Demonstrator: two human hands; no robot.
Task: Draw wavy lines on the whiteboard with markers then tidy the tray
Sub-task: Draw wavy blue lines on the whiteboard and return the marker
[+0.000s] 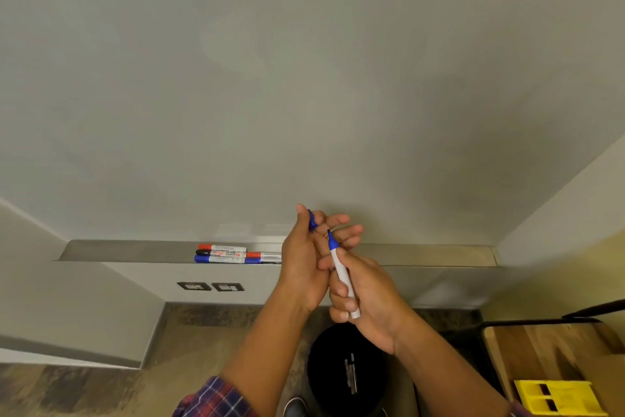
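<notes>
Gripped in the right hand (367,303), fingers (339,293) curled round its barrel: uncapped blue marker (338,264), tip aimed at the blue cap (312,221) pinched in the left hand (304,261), likely for recapping. Just left, in the tray (135,251) under the whiteboard (270,78): other markers (230,253), lined up.

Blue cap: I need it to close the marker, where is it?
Head view, centre: blue cap pinched by the left hand, just left of the marker tip the right hand holds.

The long grey metal tray (118,250) is blocked mid-length by capped markers (233,253); bare stretches are left either side.
</notes>
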